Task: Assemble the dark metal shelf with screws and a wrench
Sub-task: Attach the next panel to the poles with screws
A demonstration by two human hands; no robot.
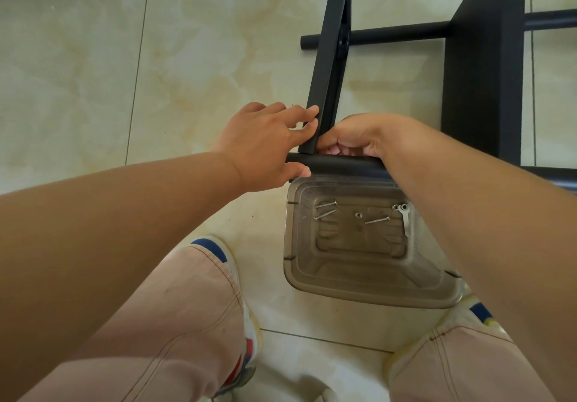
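The dark metal shelf frame lies on the tiled floor. Its flat upright bar (331,58) runs toward me and meets a round tube (340,164) just above the box. My left hand (265,142) holds that joint, fingers on the bar's left edge and thumb on the tube's end. My right hand (352,136) is curled against the bar's right side at the joint; whatever its fingers pinch is hidden. A clear plastic box (293,273) below holds three screws (324,209), a few nuts (358,214) and a small flat wrench (406,219).
A wide dark shelf panel (487,64) stands at the right with round crossbars (390,34) through it. My knees in light trousers and my shoes (249,336) flank the box. Pale floor tiles (156,73) spread to the left.
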